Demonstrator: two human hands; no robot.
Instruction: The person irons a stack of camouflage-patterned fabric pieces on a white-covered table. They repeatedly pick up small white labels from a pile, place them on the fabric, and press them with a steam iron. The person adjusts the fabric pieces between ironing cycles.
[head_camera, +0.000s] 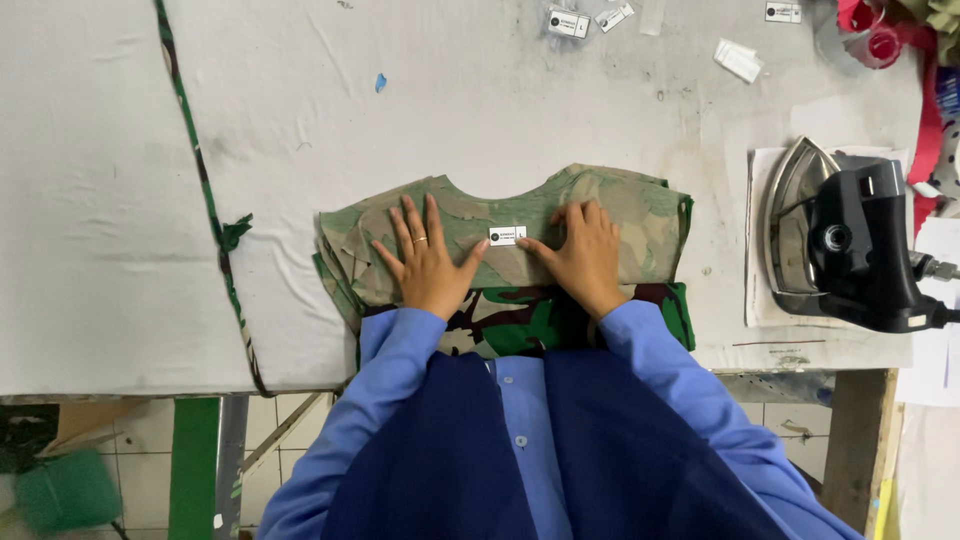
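Palms flat, fingers apart: my left hand (430, 262) and right hand (583, 255) should press evenly beside the small white label (507, 236) on the folded green camouflage cloth garment (640, 215).

I see a big tabletop (120, 200) with a white cloth on it, a bit dirty and wrinkly. A stack of camouflage cloth pieces (620, 215) lies in the middle, near my edge. A small white label (507, 236) sits on top of the stack. A thin green strip of cloth (205, 190) runs down the left side. On the right, a black iron (845, 250) rests tipped on its side on a white sheet (757, 300). More small white labels (570, 22) lie at the far edge, and a tiny blue scrap (380, 83) lies near them.
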